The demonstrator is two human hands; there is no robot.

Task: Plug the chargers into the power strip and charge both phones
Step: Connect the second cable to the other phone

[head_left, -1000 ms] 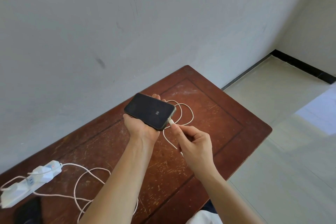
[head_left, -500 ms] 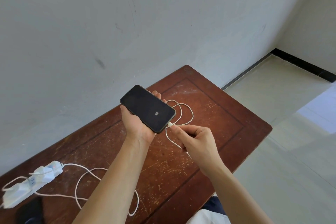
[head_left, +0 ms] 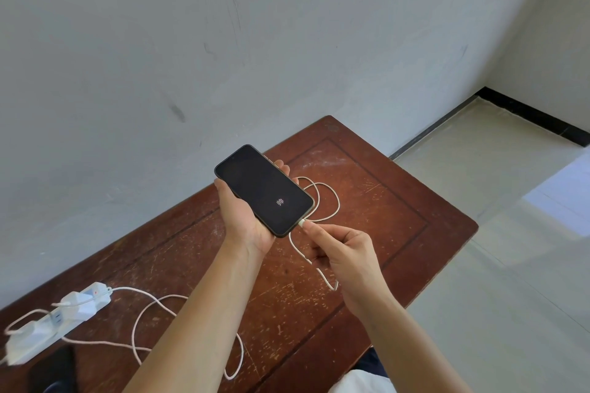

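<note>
Holding the phone (head_left: 264, 190) in my left hand (head_left: 245, 220), my right hand (head_left: 343, 250) pinches the cable plug (head_left: 302, 223) at its near end, in line with its long axis.

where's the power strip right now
In the head view the white power strip lies at the table's far left end, two chargers plugged in, left of the left forearm.
</note>
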